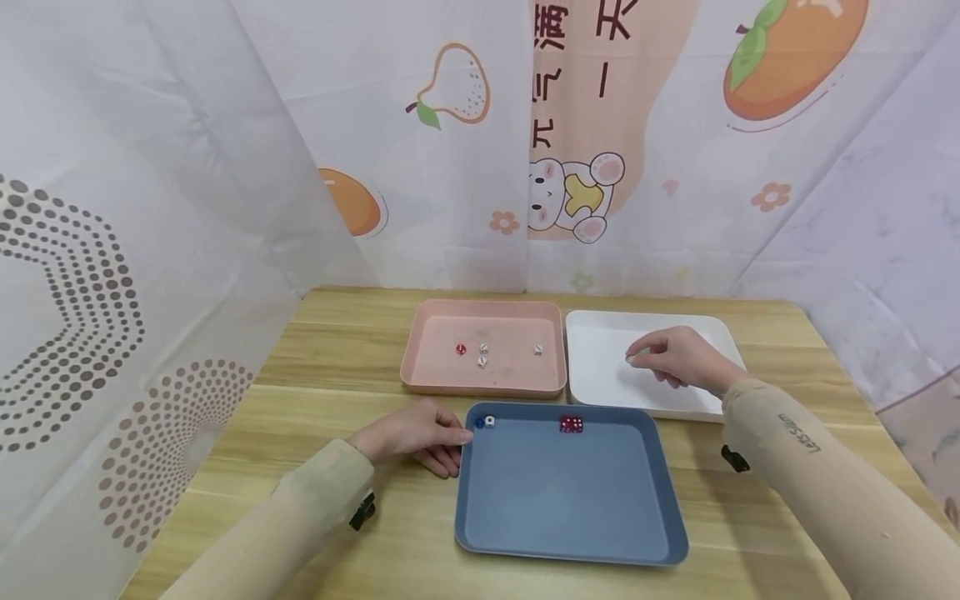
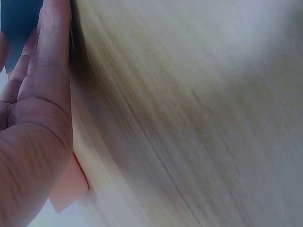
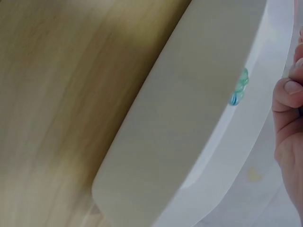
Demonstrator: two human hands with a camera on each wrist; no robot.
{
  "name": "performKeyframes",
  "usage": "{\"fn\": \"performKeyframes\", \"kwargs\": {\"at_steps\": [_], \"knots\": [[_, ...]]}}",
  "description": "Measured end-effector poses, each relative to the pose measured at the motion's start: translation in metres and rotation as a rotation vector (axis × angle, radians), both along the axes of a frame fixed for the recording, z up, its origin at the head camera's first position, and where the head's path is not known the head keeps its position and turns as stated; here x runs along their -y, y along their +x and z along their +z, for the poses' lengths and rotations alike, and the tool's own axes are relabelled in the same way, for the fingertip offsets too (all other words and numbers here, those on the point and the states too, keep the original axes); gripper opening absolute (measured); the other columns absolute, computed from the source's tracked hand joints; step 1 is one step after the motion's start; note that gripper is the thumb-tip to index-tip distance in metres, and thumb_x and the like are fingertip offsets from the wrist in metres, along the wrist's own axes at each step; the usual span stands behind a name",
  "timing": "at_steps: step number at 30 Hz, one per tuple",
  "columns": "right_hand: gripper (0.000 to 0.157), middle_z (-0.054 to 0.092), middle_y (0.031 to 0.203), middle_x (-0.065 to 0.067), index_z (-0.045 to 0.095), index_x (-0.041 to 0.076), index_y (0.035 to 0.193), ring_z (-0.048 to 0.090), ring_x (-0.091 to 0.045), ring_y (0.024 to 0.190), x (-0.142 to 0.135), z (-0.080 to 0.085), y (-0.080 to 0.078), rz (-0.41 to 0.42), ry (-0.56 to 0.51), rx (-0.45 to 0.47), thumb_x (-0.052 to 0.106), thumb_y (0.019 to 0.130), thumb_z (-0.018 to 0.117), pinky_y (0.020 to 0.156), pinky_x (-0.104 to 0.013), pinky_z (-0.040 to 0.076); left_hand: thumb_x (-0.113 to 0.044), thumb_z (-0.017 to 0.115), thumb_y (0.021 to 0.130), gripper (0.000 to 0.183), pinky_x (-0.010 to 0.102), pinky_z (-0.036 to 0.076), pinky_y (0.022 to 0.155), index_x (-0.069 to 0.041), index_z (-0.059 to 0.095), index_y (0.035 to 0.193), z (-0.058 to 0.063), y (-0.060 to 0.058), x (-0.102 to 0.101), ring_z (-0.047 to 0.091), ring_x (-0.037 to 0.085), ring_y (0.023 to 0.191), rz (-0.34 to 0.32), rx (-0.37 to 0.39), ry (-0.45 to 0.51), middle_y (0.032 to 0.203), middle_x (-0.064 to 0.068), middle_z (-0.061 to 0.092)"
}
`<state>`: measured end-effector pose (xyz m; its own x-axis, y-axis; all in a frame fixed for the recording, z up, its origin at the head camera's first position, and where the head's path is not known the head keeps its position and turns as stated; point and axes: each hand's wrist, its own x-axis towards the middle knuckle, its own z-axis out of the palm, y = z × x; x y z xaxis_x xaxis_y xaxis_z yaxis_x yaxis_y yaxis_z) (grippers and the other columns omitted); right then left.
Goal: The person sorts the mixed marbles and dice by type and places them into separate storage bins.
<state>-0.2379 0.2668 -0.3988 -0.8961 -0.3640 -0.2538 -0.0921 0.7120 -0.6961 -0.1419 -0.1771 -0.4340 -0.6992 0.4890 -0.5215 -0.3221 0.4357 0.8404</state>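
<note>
Pinches a small pale thing [image 1: 628, 359] in the right hand [image 1: 678, 358] over the white tray [image 1: 596, 337], grips the blue tray [image 1: 570, 492] by its left rim in the left hand [image 1: 420, 435]. Wears "Let's Slim" on the right sleeve [image 1: 840, 483]. Has green pieces [image 3: 239, 87] in the white tray, red dice [image 1: 572, 425], a blue piece [image 1: 478, 423] and a white die [image 1: 490, 422] in the blue, red and white dice [image 1: 482, 362] in the pink tray [image 1: 480, 388], all on the bench [image 1: 337, 350]. Faces a curtain [image 1: 442, 208] lettered 元气 and 一天.

blue tray [image 1: 570, 500], smooth matt plastic; white tray [image 1: 600, 342], smooth plastic; tabletop [image 1: 345, 333], wood-grained; backdrop [image 1: 442, 192], creased cloth-like sheet.
</note>
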Motion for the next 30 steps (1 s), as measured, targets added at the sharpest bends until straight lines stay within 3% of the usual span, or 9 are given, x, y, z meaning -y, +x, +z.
{"fn": "performKeyframes", "kwargs": {"at_steps": [19,30], "knots": [[0.025,0.054,0.058,-0.003,0.073,0.004,0.115,0.044,-0.015,0.046,-0.037,-0.009,-0.002,-0.061,0.079,-0.021,0.021,0.096,0.072,0.045,-0.028,0.041,-0.028,0.068,0.1,0.029,0.04,0.065,0.071,0.001,0.071,0.099,0.001,0.001,-0.002,0.076,0.025,0.076,0.004,0.004,-0.012,0.084,0.015,0.075],[0.023,0.054,0.059,-0.003,0.072,0.003,0.112,0.045,-0.015,0.047,-0.043,-0.018,-0.004,-0.076,0.103,0.024,0.02,0.097,0.07,0.047,-0.03,0.046,-0.028,0.068,0.1,0.03,0.04,0.065,0.07,0.002,0.071,0.099,0.002,0.001,-0.002,0.076,0.025,0.076,0.005,0.005,-0.016,0.084,0.015,0.075]]}}
